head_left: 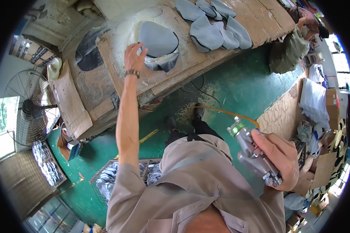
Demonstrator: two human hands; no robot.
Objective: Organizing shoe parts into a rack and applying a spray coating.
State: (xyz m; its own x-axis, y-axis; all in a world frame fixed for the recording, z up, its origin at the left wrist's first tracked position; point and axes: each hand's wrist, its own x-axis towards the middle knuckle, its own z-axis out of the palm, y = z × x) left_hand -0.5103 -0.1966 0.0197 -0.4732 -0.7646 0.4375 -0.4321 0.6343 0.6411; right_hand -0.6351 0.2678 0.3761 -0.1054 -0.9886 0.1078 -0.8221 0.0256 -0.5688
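My right hand (278, 157) is wrapped round a metal spray gun (252, 149) with a green ring near its nozzle end, held up at the right above the floor. An orange hose (225, 112) runs near it. Over the bench, my left hand (134, 57) has its thumb apart from its fingers, which reach the left edge of a grey curved fabric piece (157, 39) with a dark rim. This piece rests on a pale form; another grey piece (165, 62) shows below it. Whether my fingertips press on the fabric is too small to tell.
Several grey pieces (208, 33) lie on the cardboard-covered bench (260, 23) at the far right. A large fan (29, 105) stands left. Beside me is a wire rack (144, 171) with grey pieces. A person (305, 19) is at the far right, near cardboard boxes (332, 103).
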